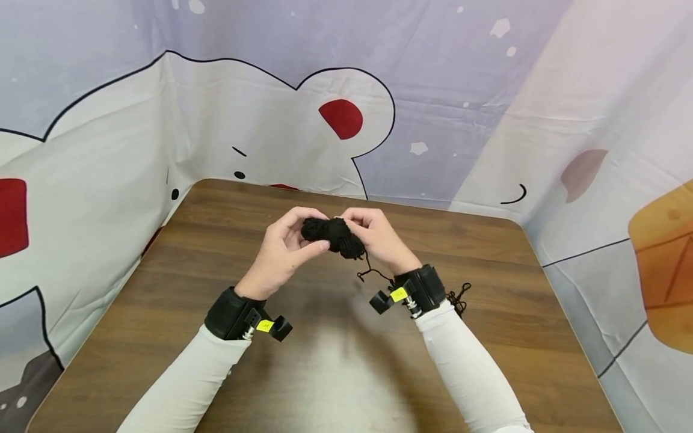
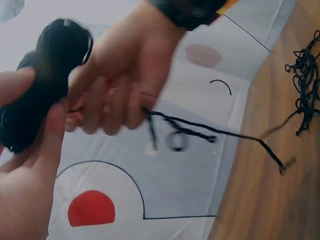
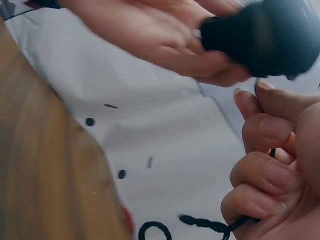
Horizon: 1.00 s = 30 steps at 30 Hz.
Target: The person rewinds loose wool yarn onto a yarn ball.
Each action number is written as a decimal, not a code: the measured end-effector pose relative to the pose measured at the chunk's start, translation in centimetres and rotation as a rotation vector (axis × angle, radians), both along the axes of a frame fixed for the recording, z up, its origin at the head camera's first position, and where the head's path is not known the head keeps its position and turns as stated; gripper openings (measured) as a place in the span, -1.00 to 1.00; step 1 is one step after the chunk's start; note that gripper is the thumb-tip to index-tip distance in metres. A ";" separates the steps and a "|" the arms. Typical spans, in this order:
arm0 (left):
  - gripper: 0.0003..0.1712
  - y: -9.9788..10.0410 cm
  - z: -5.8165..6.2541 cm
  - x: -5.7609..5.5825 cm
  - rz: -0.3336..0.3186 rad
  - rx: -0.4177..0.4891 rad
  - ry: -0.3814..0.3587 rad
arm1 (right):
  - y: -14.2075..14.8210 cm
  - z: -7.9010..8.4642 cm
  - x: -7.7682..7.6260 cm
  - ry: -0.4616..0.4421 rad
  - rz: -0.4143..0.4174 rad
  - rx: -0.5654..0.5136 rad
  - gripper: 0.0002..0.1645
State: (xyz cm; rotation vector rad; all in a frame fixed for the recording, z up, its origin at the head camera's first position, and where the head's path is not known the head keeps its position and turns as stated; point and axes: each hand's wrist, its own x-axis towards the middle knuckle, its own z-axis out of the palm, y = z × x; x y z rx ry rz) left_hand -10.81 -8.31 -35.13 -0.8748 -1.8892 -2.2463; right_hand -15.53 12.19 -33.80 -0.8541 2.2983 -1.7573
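A bundle of black yarn (image 1: 337, 235), wound tight around its middle, is held up over the table. My left hand (image 1: 280, 248) grips one end of it between thumb and fingers. Close beside the bundle, my right hand (image 1: 379, 238) has its fingers curled around a strand of the yarn; in the right wrist view the thumb and index finger pinch the strand (image 3: 258, 90) just under the bundle. A loose tail (image 2: 205, 126) runs out of the right fist in the left wrist view and hangs toward the table.
A small tangle of black yarn (image 1: 459, 298) lies on the wooden table (image 1: 325, 373), partly behind the right wrist. Printed cloth (image 1: 260, 120) hangs along the table's back and sides. Each wrist wears a black band with a small camera (image 1: 280, 328).
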 end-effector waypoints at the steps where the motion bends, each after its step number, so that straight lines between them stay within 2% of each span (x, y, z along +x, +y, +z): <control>1: -0.52 0.0 0.0 -0.1 0.025 0.014 0.001 | -0.1 -0.5 0.2 -0.025 -0.005 -0.008 -0.79; 5: -0.52 -0.1 -0.1 -0.3 0.104 0.044 0.003 | -0.3 -2.1 1.6 -0.033 -0.017 0.026 -0.77; 8: -0.51 -0.1 -0.4 -0.5 0.152 0.033 0.002 | -0.3 -2.1 2.9 0.011 0.004 0.096 -0.72; 11: -0.51 -0.2 -0.5 -0.7 0.198 0.013 0.001 | -0.1 -1.1 4.1 0.081 0.031 0.183 -0.73; 14: -0.52 -0.2 -0.6 -0.8 0.211 -0.005 -0.006 | 0.1 0.7 4.9 0.161 0.033 0.249 -0.77; 19: -0.53 0.0 -0.5 -0.6 0.161 -0.051 -0.017 | 0.1 4.2 4.9 0.280 -0.001 0.272 -0.81; 23: -0.53 0.2 -0.4 -0.3 0.055 -0.089 -0.023 | -0.1 5.8 3.7 0.337 -0.025 0.263 -0.81; 27: -0.52 0.4 -0.1 0.1 -0.045 -0.089 -0.018 | 0.0 5.3 1.8 0.301 -0.035 0.221 -0.79; 30: -0.52 0.4 0.2 0.3 -0.056 -0.058 -0.013 | 0.0 3.6 0.4 0.184 -0.023 0.131 -0.76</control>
